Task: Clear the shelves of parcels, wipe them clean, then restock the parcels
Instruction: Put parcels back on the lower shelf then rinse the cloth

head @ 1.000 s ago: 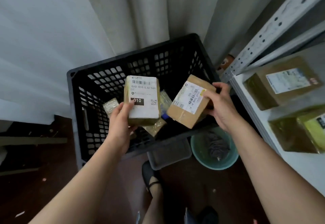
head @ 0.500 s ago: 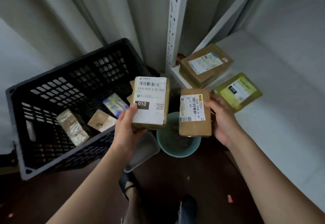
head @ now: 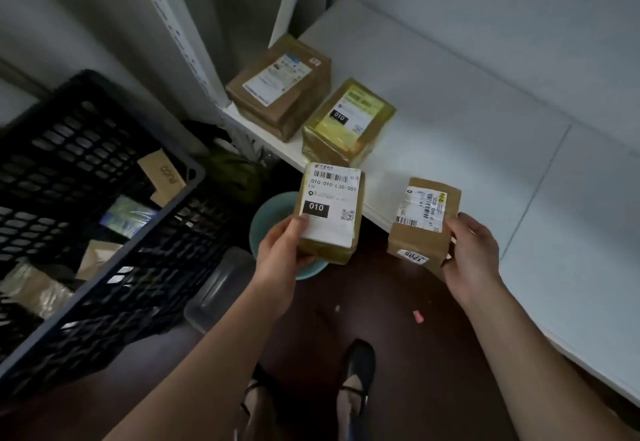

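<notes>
Each hand grips a parcel short of the white shelf (head: 450, 122): the right hand (head: 472, 253) holds the brown parcel (head: 424, 220) over its front edge, nearer than the left hand (head: 282, 250) with the labelled parcel (head: 329, 210), long axes pointing inward.

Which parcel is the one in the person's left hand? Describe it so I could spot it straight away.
Start at the white shelf on the right and go to its front edge, above the teal basin on the floor. There the left hand grips a tan parcel by its lower corner. Unlike the parcel in the right hand, it bears a big white label with a black "010" block.
</notes>
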`<state>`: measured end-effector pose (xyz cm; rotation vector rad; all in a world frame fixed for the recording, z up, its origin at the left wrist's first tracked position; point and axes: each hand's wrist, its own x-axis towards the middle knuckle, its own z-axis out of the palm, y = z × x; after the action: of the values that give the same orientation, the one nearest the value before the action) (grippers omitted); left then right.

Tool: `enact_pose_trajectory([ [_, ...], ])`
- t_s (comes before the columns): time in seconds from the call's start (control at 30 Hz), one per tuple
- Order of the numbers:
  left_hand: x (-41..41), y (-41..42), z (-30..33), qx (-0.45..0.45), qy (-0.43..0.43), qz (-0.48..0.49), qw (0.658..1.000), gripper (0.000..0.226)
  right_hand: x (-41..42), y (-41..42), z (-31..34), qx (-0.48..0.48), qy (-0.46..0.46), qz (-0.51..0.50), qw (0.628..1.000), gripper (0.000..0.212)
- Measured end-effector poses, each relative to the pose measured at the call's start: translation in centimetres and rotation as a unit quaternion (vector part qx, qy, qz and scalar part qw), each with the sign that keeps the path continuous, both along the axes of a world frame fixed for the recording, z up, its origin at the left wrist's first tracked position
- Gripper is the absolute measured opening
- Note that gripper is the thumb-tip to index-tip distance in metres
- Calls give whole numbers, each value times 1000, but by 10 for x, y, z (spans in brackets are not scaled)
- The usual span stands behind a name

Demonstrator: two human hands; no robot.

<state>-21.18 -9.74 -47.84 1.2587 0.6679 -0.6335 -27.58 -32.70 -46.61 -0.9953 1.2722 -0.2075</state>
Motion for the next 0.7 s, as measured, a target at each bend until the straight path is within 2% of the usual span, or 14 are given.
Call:
enact_pose_trajectory([
  [0.17, -3, -48, -10, 19, 21, -49, 998, 30, -13, -31, -13, -28, 30, -41, 998, 34],
  [0.37, 16, -104, -47, 32, 36, -54, 997, 54, -11, -67, -39, -41, 40, -48, 997, 31],
  [0.53, 37, -145, -70, 29, 15, -89, 996, 39, -8, -92, -62, -60, 39, -45, 996, 29],
  [0.63, 41, -163, -81, 68, -16, -133, 989, 40, -11, -99, -77, -78, 69, -48, 993, 27],
  [0.7, 42, -167, -88, 113, -50, -162, 979, 39, -17, -102, -88, -108, 106, -6, 988, 34],
])
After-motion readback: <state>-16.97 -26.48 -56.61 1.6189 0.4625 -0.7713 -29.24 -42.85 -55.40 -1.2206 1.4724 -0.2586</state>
